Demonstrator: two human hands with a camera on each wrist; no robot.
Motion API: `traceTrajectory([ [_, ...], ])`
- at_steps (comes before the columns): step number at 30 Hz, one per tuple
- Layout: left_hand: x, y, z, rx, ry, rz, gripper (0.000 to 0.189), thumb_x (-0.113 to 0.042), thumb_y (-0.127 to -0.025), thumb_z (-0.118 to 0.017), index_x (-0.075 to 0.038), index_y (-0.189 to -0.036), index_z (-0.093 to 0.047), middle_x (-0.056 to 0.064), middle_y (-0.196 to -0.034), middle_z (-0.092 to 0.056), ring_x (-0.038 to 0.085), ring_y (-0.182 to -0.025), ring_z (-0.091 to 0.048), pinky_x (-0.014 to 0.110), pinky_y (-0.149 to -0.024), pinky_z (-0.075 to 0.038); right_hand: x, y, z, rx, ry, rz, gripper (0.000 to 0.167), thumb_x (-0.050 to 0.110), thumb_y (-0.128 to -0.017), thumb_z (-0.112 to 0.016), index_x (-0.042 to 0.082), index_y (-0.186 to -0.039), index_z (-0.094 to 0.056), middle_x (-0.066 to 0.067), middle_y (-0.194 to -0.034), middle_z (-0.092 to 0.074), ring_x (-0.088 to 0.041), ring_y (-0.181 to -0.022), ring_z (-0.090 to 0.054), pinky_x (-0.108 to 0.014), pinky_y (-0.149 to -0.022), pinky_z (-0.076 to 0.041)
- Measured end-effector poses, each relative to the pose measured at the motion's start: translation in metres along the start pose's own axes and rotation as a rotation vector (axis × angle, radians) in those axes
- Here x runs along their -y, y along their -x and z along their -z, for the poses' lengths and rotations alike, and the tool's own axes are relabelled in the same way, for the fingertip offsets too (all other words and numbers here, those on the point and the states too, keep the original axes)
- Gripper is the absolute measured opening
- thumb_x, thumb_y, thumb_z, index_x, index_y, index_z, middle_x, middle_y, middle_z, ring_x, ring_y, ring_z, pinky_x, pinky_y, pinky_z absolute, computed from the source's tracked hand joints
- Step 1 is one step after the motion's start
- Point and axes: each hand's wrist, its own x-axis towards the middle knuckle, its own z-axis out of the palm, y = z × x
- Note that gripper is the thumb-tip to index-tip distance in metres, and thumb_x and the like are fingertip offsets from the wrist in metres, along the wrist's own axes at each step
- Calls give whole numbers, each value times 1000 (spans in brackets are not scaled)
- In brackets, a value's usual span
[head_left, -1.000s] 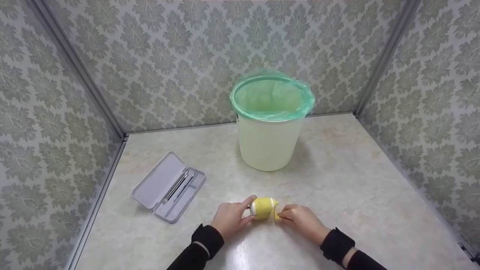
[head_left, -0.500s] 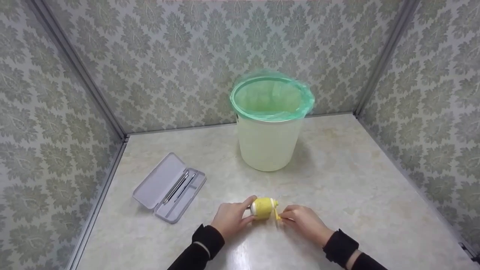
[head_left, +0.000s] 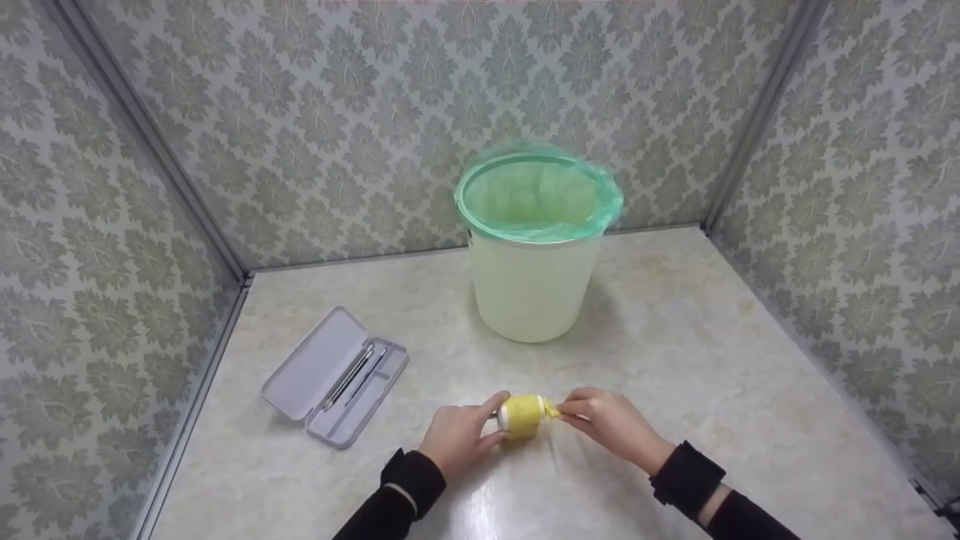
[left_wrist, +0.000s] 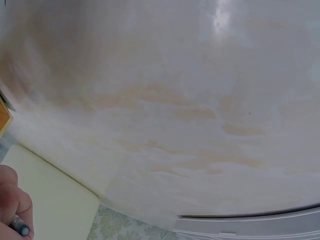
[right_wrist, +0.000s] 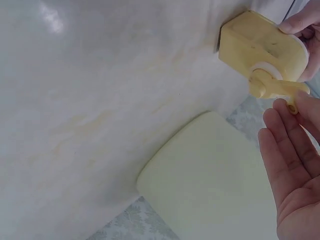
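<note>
A yellow hand-crank pencil sharpener (head_left: pixel 523 416) with a white ring lies sideways low over the table. My left hand (head_left: pixel 459 439) grips its back end between thumb and fingers. In the left wrist view, the dark blue end of a pencil-like stick (left_wrist: pixel 20 226) pokes out from that hand; its other end is hidden. My right hand (head_left: pixel 611 421) pinches the knob of the yellow crank (right_wrist: pixel 274 89) between thumb and forefinger. Its other fingers extend loosely in the right wrist view. The crank points toward the right hand.
An open grey pencil case (head_left: pixel 336 379), with several slim pencils or pens (head_left: pixel 350 376) inside, lies to the left. Behind the hands stands a pale bin (head_left: pixel 531 292) with a green bag (head_left: pixel 611 206) over its rim. Patterned walls (head_left: pixel 420 112) enclose the table.
The crank has swung up from hanging toward the near side, and the right hand has risen with it. The left hand and sharpener have hardly moved. The whole head view has shifted slightly.
</note>
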Motion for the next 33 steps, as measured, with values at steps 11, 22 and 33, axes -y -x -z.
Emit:
traceTrajectory([
  [11,1,-2,0,27,-12,1,58,-50,-92,-71,-26,-142,-54,-3,-96,-82,15,-66,-72,27,-54,-49,-5,-11,1,-27,21,-17,8,10,-88,-78,11,-96,-81,-1,-87,-75,-15,-80,-72,-30,-70,-60],
  [22,3,-1,-2,33,12,10,60,-50,-92,-70,-25,-144,-53,-1,-96,-82,15,-68,-72,29,-61,-55,-8,-21,2,4,11,-38,10,10,-90,-76,10,-99,-80,-3,-90,-75,-18,-83,-72,-33,-73,-61],
  [33,4,-1,-3,30,-20,-32,59,-48,-94,-69,-26,-145,-52,-3,-91,-81,14,-67,-71,29,-62,-54,-13,-32,1,20,22,-71,10,11,-92,-74,9,-100,-80,-4,-91,-76,-19,-83,-74,-34,-75,-61],
])
